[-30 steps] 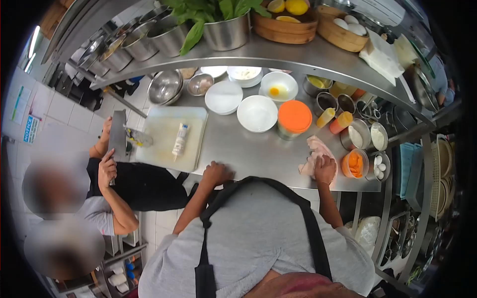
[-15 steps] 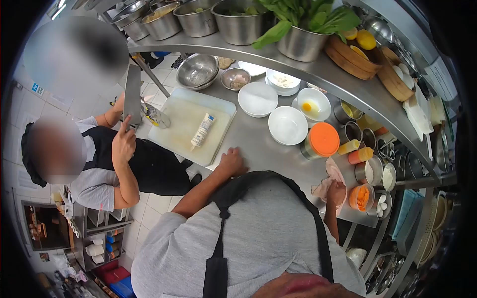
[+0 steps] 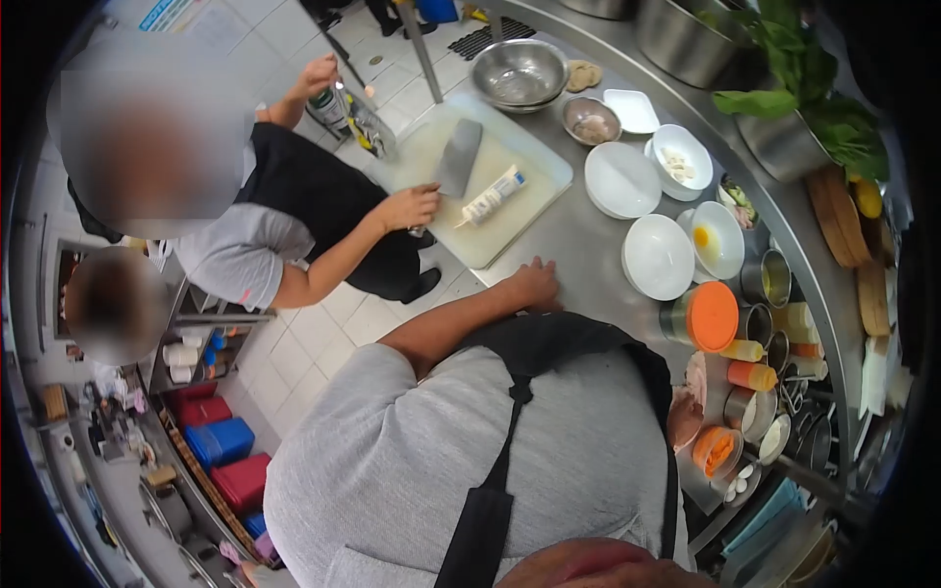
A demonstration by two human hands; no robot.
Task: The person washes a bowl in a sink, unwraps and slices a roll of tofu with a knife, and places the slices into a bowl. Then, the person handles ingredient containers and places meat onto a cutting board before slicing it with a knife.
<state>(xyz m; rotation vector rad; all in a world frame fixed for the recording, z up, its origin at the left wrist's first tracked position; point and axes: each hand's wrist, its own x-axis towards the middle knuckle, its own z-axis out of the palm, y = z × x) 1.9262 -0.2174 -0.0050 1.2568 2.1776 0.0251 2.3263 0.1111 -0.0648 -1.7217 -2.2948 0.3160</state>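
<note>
My left hand (image 3: 534,284) rests at the near edge of the steel counter, fingers spread on the metal and holding nothing. Beyond it lies a white cutting board (image 3: 534,211) with a labelled white tube (image 3: 492,196) on top. At the right, my right hand (image 3: 683,419) is on a pink cloth (image 3: 695,379), partly hidden behind my body. Close to that hand stand a tub of orange pieces (image 3: 720,451) and a jar with an orange lid (image 3: 712,317).
A co-worker's hand (image 3: 407,208) holds a cleaver (image 3: 459,160) over the board; their other hand (image 3: 319,73) is near a bottle. White bowls (image 3: 658,257), one with an egg yolk (image 3: 702,236), stand mid-counter. Metal bowls (image 3: 520,73) sit behind. A shelf with leafy greens (image 3: 784,103) overhangs the right.
My view has turned, shifting the counter rightward. The co-worker's cleaver has come down from upright to over the board. My right hand is now more hidden by my body.
</note>
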